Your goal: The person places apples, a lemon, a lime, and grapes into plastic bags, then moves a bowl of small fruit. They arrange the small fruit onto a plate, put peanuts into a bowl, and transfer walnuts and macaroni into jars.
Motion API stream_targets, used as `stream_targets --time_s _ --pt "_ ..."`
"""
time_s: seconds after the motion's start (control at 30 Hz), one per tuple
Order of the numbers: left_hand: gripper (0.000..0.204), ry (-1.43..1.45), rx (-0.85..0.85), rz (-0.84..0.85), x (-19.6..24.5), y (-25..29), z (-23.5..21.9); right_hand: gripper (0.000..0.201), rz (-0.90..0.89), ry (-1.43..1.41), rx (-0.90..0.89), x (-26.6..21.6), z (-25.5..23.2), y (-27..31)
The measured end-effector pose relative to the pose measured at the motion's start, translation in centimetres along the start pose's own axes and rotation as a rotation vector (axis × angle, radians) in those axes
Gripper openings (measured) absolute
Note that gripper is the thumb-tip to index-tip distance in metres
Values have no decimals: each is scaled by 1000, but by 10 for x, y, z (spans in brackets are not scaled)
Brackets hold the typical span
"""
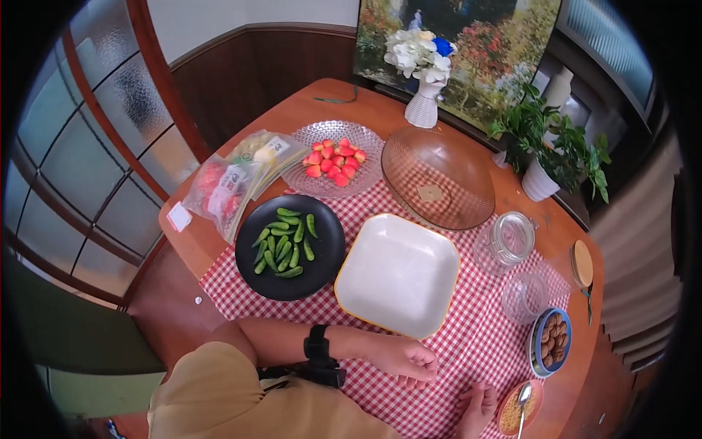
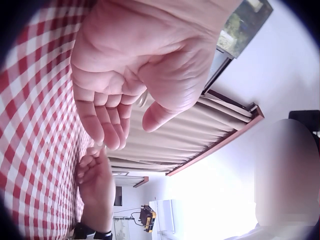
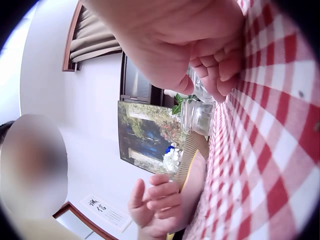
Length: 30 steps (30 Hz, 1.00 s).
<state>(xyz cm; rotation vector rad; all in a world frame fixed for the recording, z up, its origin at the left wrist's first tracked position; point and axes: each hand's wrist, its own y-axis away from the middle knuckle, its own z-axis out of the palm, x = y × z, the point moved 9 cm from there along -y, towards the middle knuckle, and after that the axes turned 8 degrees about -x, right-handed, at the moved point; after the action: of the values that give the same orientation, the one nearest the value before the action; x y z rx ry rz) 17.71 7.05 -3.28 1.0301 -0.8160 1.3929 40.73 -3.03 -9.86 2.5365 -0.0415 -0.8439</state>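
My left hand rests at the near edge of the checked tablecloth, its fingers loosely curled and holding nothing. A square white dish with a yellow rim stands just beyond it. The right hand lies to its right, relaxed and holding nothing, beside an orange bowl of small yellow pieces with a metal spoon in it. In the left wrist view, the left palm shows with bent fingers. The right wrist view has the right hand low over the cloth, fingers half curled.
A black plate holds small cucumbers. Behind it are bagged foods and a glass dish of red fruit. Rightward stand an amber glass bowl, a clip-top jar and a blue-rimmed bowl of walnuts.
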Motion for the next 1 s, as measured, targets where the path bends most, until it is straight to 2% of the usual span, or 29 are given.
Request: stream_targets --time_s 0.07,0.1,0.13,0.2,0.23,0.27,0.3,0.33,0.4,0.47,0.5,0.53,0.57,0.6,0.63,0.7,0.73,0.77,0.83,0.87,0.9,0.93,0.97,1.0 --pt "29 -131 46 20 18 14 -1 67 -178 366 -1 -42 -4 3" --pt "28 -288 168 61 33 29 -9 67 -184 368 -2 -61 -7 2" --pt "26 -445 286 99 50 47 -16 64 -29 -167 80 -69 -21 -2" --pt "21 -680 634 -128 69 96 -50 59 299 -1237 237 -63 -10 2" --pt "16 -758 913 -326 89 135 -63 59 301 -1239 238 -62 -11 2" --pt "15 -979 1149 -289 102 174 -81 57 325 -1218 169 -61 -8 1" --pt "15 -1241 1389 -401 133 206 -83 55 347 -1196 98 -60 -4 0" --pt "21 -1400 1606 -628 138 246 -101 55 346 -1198 97 -51 -4 -1" --pt "28 -1787 1808 -826 150 297 -114 57 337 -1046 -94 -29 14 -6" --pt "24 -1666 1687 -1082 140 335 -145 58 298 -952 -104 -12 22 -9" --pt "24 -1677 1681 -1073 142 345 -151 60 265 -855 -116 -9 25 -11" --pt "21 -1552 1628 -1187 134 358 -163 60 270 -864 -104 -19 27 -18" --pt "19 -1432 1561 -1289 122 370 -176 30 144 -826 194 -32 2 -26" --pt "16 -1491 1573 -1278 117 387 -188 22 22 -769 495 -47 -26 -21" --pt "17 -1519 1548 -1265 137 377 -169 15 7 -866 490 -51 -26 -19" --pt "18 -1481 1639 -1352 140 425 -193 15 19 -869 494 -53 -27 -18" --pt "19 -1497 1693 -1313 164 429 -180 15 15 -865 472 -55 -26 -19" --pt "20 -1538 1802 -1274 171 473 -199 15 20 -842 460 -55 -27 -19" --pt "24 -1575 1927 -1171 210 512 -191 16 16 -846 467 -55 -27 -18" --pt "27 -1478 1884 -1166 224 531 -195 16 7 -848 465 -57 -27 -19" --pt "30 -1485 1902 -1075 241 555 -201 16 4 -843 461 -58 -28 -19" --pt "30 -1390 1974 -876 265 540 -177 16 2 -847 467 -58 -29 -19" --pt "30 -1397 1919 -728 285 532 -172 16 3 -833 468 -58 -29 -19" --pt "27 -1096 1951 -501 296 518 -161 16 6 -817 468 -59 -29 -18"
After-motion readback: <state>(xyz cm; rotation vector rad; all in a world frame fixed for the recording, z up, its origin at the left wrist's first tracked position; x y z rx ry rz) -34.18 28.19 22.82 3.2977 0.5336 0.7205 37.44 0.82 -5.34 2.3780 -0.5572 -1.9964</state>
